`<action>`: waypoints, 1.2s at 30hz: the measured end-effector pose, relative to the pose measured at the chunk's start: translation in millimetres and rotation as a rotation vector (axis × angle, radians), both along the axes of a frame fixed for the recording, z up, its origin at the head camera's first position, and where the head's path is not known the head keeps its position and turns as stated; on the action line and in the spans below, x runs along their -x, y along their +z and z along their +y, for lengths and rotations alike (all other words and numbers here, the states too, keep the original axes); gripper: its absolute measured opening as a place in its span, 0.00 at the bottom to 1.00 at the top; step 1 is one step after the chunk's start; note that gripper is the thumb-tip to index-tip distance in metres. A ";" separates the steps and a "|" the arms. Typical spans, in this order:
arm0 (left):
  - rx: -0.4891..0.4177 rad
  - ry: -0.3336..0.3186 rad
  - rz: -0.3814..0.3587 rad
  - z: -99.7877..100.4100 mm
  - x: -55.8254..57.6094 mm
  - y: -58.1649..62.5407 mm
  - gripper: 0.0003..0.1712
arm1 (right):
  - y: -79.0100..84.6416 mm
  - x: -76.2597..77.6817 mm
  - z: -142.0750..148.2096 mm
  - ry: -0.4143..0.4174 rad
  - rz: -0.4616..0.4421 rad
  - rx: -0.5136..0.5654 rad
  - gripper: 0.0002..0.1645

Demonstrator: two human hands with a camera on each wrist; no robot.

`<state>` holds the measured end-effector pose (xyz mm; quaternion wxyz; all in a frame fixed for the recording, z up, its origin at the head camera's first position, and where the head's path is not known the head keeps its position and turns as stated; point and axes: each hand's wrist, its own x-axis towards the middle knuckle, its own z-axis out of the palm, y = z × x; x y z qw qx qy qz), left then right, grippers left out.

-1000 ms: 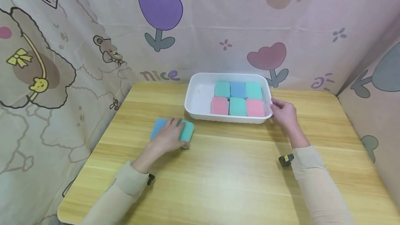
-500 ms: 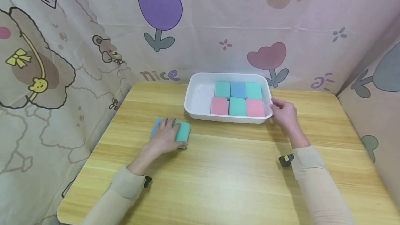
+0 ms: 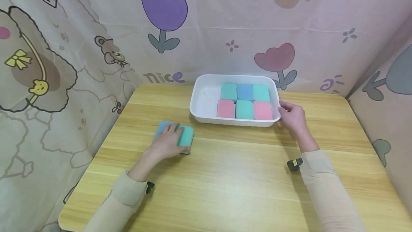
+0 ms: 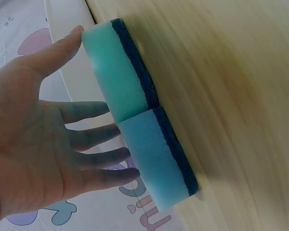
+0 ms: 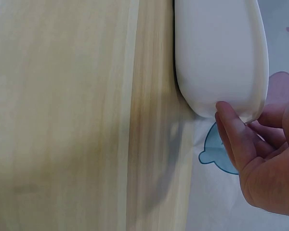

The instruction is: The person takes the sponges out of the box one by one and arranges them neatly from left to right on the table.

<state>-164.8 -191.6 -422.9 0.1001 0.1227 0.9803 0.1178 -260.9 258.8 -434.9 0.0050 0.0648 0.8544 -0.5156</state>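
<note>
My left hand [image 3: 165, 144] lies over two sponges on the table, a green sponge [image 3: 187, 136] and a blue sponge [image 3: 161, 128]. Seen in the left wrist view, the two stand end to end with dark scouring pads against the wood. Nearly straight fingers touch their tops, and the thumb is at the free end of the green one. At the far side is a white tray [image 3: 206, 105]; its right end is held by my right hand [image 3: 293, 118], thumb low on the outer wall and fingers up at the rim in the right wrist view.
Inside the tray sit two rows of sponges, among them a pink sponge [image 3: 226, 109] and a blue block [image 3: 245, 92]. The tray's left part shows its bare floor. A patterned cloth [image 3: 219, 17] hangs behind the wooden table [image 3: 231, 182].
My left hand has slid left, and the green sponge has shifted left with it toward the blue one. The right hand and tray have stayed put.
</note>
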 end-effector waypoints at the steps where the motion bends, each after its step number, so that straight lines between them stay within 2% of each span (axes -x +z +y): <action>1: 0.001 -0.002 0.001 0.1 0.4 0.3 0.54 | -0.2 0.1 0.2 0.000 0.000 0.001 0.30; 5: -0.031 0.003 0.028 1.1 3.5 2.4 0.52 | -1.4 1.0 1.0 0.005 -0.003 -0.004 0.30; 10: -0.160 0.045 0.124 4.4 11.0 10.7 0.46 | -2.4 2.1 1.6 0.004 -0.007 -0.011 0.30; 14: -0.332 0.087 0.203 9.3 21.8 18.9 0.42 | -1.8 1.7 2.0 -0.003 -0.004 -0.012 0.30; 18: -0.577 0.112 0.224 15.5 37.2 24.0 0.40 | -1.2 1.0 2.1 -0.001 -0.005 0.000 0.30; 22: -0.810 0.141 0.182 24.4 54.0 28.9 0.39 | -0.9 0.6 1.3 0.002 -0.019 0.008 0.31; 26: -0.969 0.188 0.106 35.9 71.3 34.5 0.39 | 0.8 0.8 0.2 -0.001 -0.027 -0.001 0.31; 31: -1.093 0.229 0.032 54.0 94.3 40.8 0.37 | 1.5 1.8 -1.0 0.000 -0.031 -0.010 0.31; 36: -1.109 0.278 -0.085 69.6 117.1 41.8 0.36 | 0.8 2.3 -1.1 -0.002 -0.017 -0.016 0.30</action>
